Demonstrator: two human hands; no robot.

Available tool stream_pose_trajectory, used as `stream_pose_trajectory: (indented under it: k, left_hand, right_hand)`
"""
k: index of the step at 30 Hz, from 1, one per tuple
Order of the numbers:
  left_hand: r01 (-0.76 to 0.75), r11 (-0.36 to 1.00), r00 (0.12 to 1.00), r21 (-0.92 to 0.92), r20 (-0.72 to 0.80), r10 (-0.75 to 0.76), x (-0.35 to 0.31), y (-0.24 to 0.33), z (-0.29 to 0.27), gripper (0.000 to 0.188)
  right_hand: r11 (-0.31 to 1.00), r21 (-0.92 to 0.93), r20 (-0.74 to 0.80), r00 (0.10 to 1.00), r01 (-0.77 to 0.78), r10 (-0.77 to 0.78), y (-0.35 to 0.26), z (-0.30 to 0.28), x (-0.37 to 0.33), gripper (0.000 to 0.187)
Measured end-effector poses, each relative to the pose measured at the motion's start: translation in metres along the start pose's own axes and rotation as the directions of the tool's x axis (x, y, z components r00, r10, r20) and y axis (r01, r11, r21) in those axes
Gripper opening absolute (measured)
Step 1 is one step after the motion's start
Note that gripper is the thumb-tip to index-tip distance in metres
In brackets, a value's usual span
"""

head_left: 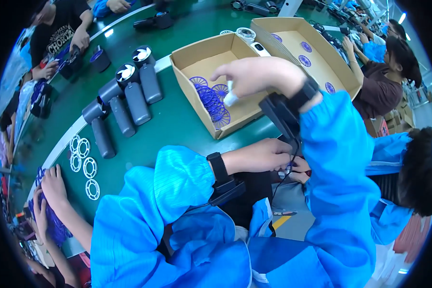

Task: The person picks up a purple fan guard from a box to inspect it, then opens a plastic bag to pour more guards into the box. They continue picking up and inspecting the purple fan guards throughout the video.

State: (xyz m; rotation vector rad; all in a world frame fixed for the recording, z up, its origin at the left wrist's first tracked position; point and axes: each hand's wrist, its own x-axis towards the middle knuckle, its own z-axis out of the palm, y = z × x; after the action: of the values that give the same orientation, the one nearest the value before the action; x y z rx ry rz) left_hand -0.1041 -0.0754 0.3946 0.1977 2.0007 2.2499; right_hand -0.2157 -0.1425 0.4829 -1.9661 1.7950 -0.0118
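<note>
My right hand [259, 77] hangs over a cardboard box [187, 79] with its fingers apart; no part shows in its grasp. One of its fingertips is wrapped in something white. Below it, in the box's near left corner, lies a pile of purple round spoked grilles [210, 101]. My left hand [266, 154] is closed near the table's near edge, and what it may hold is hidden behind its fingers. Another person's fingers [300, 169] are close beside it, on the right.
Several dark grey handheld fans [138, 103] lie left of the box, with white rings [90, 168] nearer. A second cardboard box [321, 62] holds scattered purple grilles. At the left edge, another person's hands [53, 187] rest by more purple parts. Co-workers sit around the green table [177, 132].
</note>
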Motion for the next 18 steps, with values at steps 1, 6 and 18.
stream_pose_trajectory:
  k: [1,6,18]
  left_hand:
    - [-0.002,1.0,1.0,-0.005,-0.005,0.002,-0.001,-0.002,0.001,0.014]
    - [0.038,0.992,0.997,-0.122,-0.066,-0.046,-0.003,0.003,-0.007,0.017]
    - [-0.185,0.983,0.97,-0.018,-0.161,0.18,-0.005,-0.023,-0.028,0.016]
  right_hand:
    - [0.999,0.005,0.17,0.985,-0.039,0.038,-0.004,0.005,0.011,0.066]
    - [0.971,-0.235,0.231,0.968,-0.039,0.095,-0.037,0.011,0.018,0.083]
    - [0.943,-0.228,0.328,0.931,0.242,-0.16,-0.029,0.046,0.019,0.072]
